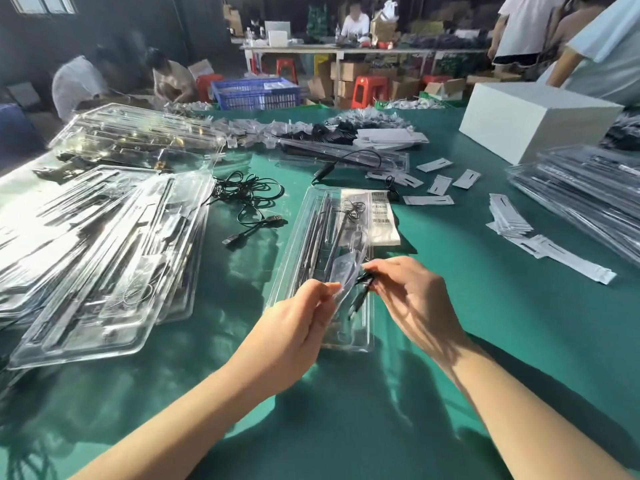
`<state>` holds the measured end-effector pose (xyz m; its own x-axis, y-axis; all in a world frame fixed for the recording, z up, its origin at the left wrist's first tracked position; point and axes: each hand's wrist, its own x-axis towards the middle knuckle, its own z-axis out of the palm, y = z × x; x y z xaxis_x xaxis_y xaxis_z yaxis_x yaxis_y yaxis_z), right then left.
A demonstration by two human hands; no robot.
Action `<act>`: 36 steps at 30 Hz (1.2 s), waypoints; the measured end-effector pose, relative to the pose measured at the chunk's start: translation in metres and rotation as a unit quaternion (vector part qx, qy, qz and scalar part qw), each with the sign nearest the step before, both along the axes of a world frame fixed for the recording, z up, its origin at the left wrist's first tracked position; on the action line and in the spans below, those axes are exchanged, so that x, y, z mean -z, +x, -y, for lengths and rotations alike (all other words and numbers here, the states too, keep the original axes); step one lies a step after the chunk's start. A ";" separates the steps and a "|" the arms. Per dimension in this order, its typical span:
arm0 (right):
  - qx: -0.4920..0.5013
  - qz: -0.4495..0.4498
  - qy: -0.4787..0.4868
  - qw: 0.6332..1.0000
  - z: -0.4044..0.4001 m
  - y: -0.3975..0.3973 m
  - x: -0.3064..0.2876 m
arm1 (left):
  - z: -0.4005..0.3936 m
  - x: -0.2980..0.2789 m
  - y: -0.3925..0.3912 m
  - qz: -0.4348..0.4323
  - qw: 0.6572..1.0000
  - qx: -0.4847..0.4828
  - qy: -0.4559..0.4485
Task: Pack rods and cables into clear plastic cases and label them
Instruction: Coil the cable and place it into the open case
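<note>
- Green table (467, 289) is crowded: a heap of packed cases (104, 237) lies well to my left, another stack (588, 199) far right, and loose cables (249, 199) sit between the left heap and my work.
- Straight ahead is the clear plastic case (301, 237) I'm filling, lying lengthwise away from me, dark rods (323, 220) already seated in its channels, with a barcode label sheet (381, 216) resting on its far right corner.
- My left hand (294, 317) pinches the edge of a small clear bag (344, 271), thumb and fingers curled on the film, just over the near end of the case.
- My right hand (412, 292) pinches a short black cable (362, 289), feeding it toward the bag's mouth.
- My call: keep the left pinch steady so the mouth stays open (thin film collapses easily), lead with the plug end, and don't let the loose end snag the case rim.
- Bag and cable aren't in the case yet; labelling comes after.
</note>
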<state>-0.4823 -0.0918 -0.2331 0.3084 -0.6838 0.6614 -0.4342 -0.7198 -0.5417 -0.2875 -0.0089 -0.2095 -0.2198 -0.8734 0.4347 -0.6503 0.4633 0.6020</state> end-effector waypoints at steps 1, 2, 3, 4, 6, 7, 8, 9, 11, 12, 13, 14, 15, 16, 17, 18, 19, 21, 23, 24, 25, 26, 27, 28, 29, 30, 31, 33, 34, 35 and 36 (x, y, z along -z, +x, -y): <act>-0.005 -0.060 -0.026 0.998 -0.001 -0.002 -0.003 | -0.001 0.001 -0.001 -0.002 1.000 0.001 -0.008; -0.006 -0.109 -0.043 0.993 -0.001 -0.004 -0.006 | -0.001 0.002 -0.001 -0.005 1.000 0.001 -0.014; -0.006 -0.148 -0.052 0.988 -0.001 -0.007 -0.010 | -0.001 0.003 -0.001 -0.011 1.000 -0.004 -0.015; -0.009 -0.177 -0.053 0.983 -0.001 -0.009 -0.012 | -0.001 0.005 -0.001 -0.022 1.000 -0.011 -0.010; -0.024 -0.214 -0.064 0.974 -0.004 -0.010 -0.015 | 0.000 0.006 -0.001 -0.037 0.999 -0.019 -0.006; -0.028 -0.232 -0.076 0.969 -0.006 -0.008 -0.015 | 0.001 0.006 0.000 -0.036 0.999 -0.017 -0.008; -0.031 -0.258 -0.090 0.961 -0.008 -0.006 -0.017 | 0.001 0.006 0.000 -0.031 0.999 -0.015 -0.010; -0.033 -0.280 -0.103 0.954 -0.007 -0.004 -0.019 | 0.001 0.007 0.000 -0.028 0.999 -0.013 -0.010; -0.056 -0.308 -0.084 0.946 -0.003 0.002 -0.027 | 0.000 0.007 0.000 -0.019 1.000 -0.016 -0.005; -0.070 -0.317 -0.060 0.944 0.001 0.003 -0.031 | -0.001 0.007 -0.001 -0.014 1.000 -0.016 -0.003; -0.084 -0.325 -0.035 0.941 0.006 0.004 -0.033 | -0.001 0.007 -0.001 -0.009 1.000 -0.014 -0.001; -0.091 -0.338 -0.008 0.937 0.011 0.004 -0.034 | -0.002 0.005 0.000 -0.006 1.000 -0.014 -0.002; -0.090 -0.352 0.010 0.932 0.013 0.004 -0.034 | -0.002 0.004 0.000 -0.006 1.000 -0.012 -0.002; -0.089 -0.368 0.025 0.925 0.014 0.004 -0.034 | -0.002 0.002 0.001 -0.004 1.000 -0.006 -0.001; -0.094 -0.380 0.034 0.919 0.015 0.003 -0.035 | -0.002 0.000 0.001 0.007 1.000 0.005 -0.002; -0.104 -0.389 0.031 0.915 0.014 0.003 -0.036 | -0.003 -0.002 0.000 0.024 1.000 0.013 -0.006; -0.116 -0.397 0.022 0.910 0.012 0.002 -0.036 | -0.004 -0.003 -0.001 0.048 0.999 0.015 -0.018; -0.123 -0.406 0.002 0.906 0.009 0.000 -0.033 | -0.003 -0.002 -0.003 0.124 0.991 0.007 -0.054; -0.109 -0.406 -0.004 0.907 0.010 -0.003 -0.030 | -0.003 -0.001 -0.007 0.185 0.982 -0.006 -0.050; -0.107 -0.402 0.005 0.910 0.010 -0.005 -0.028 | -0.002 -0.001 -0.007 0.186 0.982 -0.008 -0.042; -0.107 -0.388 0.022 0.915 0.010 -0.006 -0.026 | -0.001 -0.002 -0.005 0.177 0.984 -0.006 -0.032; -0.107 -0.366 0.044 0.923 0.008 -0.007 -0.022 | -0.001 -0.003 -0.004 0.169 0.985 -0.001 -0.022; -0.103 -0.341 0.066 0.932 0.006 -0.007 -0.019 | -0.001 -0.003 -0.003 0.170 0.985 0.005 -0.015; -0.091 -0.317 0.083 0.940 0.004 -0.006 -0.015 | -0.001 -0.004 -0.004 0.182 0.983 0.010 -0.016; -0.071 -0.300 0.106 0.945 0.003 -0.006 -0.012 | 0.000 -0.003 -0.005 0.198 0.980 0.013 -0.019; -0.050 -0.287 0.135 0.947 0.002 -0.005 -0.010 | 0.000 -0.002 -0.007 0.213 0.977 0.015 -0.023; -0.036 -0.277 0.169 0.945 0.000 -0.004 -0.010 | 0.000 -0.002 -0.009 0.227 0.973 0.015 -0.026; -0.026 -0.257 0.209 0.943 -0.002 -0.004 -0.011 | 0.000 0.000 -0.015 0.261 0.965 0.003 -0.033; -0.025 -0.241 0.218 0.945 -0.004 -0.003 -0.011 | -0.001 0.001 -0.017 0.277 0.960 -0.005 -0.036; -0.023 -0.222 0.226 0.948 -0.006 -0.002 -0.011 | -0.002 0.001 -0.020 0.291 0.956 -0.013 -0.038; -0.019 -0.205 0.233 0.950 -0.008 0.000 -0.011 | -0.002 0.001 -0.023 0.304 0.952 -0.020 -0.034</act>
<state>-0.4826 -0.0840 -0.2223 0.5050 -0.8563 0.1084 -0.6563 -0.4625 -0.5961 -0.3109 -0.0066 -0.2103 -0.4152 -0.8611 0.2935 -0.8872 0.4546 0.0786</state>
